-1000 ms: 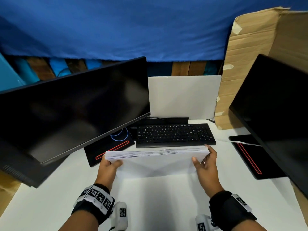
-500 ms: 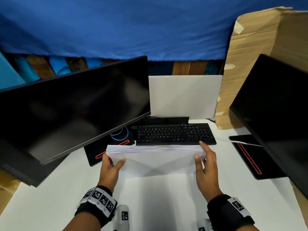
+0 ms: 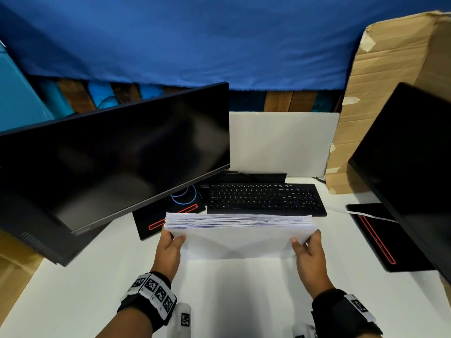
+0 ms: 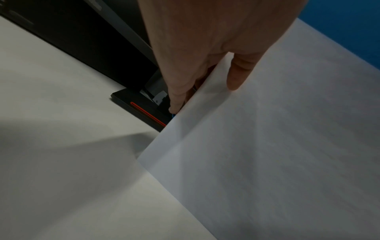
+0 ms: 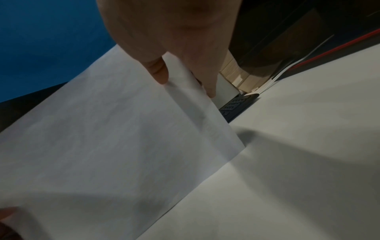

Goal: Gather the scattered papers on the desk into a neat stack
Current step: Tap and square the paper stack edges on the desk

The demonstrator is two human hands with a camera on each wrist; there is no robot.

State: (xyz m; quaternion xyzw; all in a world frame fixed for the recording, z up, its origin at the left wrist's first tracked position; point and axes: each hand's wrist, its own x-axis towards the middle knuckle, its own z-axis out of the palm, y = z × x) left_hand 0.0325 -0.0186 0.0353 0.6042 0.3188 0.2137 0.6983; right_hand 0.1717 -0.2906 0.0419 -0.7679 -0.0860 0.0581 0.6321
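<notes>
- The white desk (image 3: 73,276) fills the lower half of the head view; its bare top shows soft shadows under the hands.
- A stack of papers (image 3: 239,230) stands on edge at lower centre of the frame, its bottom edge on the desk, its top edge fanned slightly, just in front of the black keyboard (image 3: 266,198).
- The left hand (image 3: 168,250) grips the stack's left side: the thumb (image 4: 238,76) lies on the near face, the fingers go behind.
- The right hand (image 3: 310,254) grips the right side the same way, thumb (image 5: 158,71) on the near sheet, fingers curled behind the edge.
- A dark monitor (image 3: 109,154) tilts across the left of the frame; its base (image 3: 156,223) carries a red stripe.
- A second monitor (image 3: 415,154) fills the right edge.
- Behind the keyboard leans a white board (image 3: 280,142); to its right stands brown cardboard (image 3: 390,69).
- Blue cloth (image 3: 195,32) covers the upper frame.
</notes>
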